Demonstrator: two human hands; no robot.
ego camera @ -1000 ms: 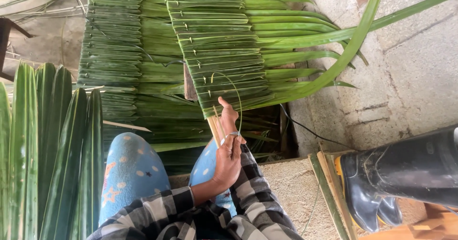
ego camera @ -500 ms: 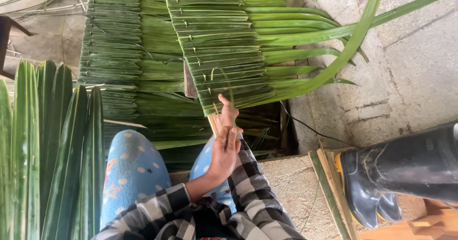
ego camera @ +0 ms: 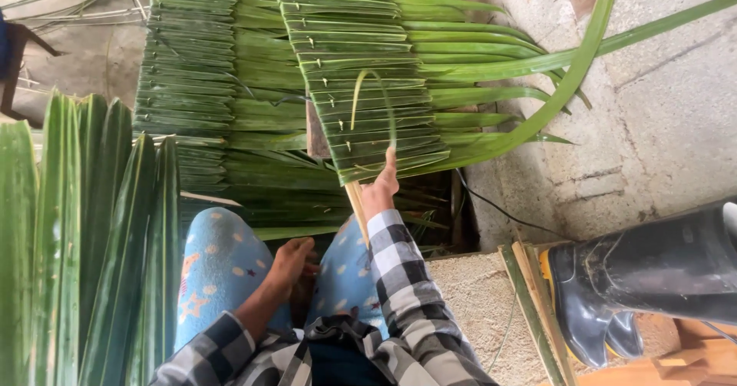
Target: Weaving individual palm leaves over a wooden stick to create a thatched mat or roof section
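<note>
Left hand (ego camera: 292, 259) low between the knees, fingers curled, contents hidden, grip unclear. Right hand (ego camera: 381, 189) farther out, pinching the thin green strip (ego camera: 380, 94); strip arcs over the stitched leaf panel (ego camera: 361, 79) just beyond. Pinch partly hidden.

The right hand (ego camera: 381, 189) reaches forward, fingers pinched (arm outstretched), while the left hand (ego camera: 290, 262) rests low, loosely curled.
</note>
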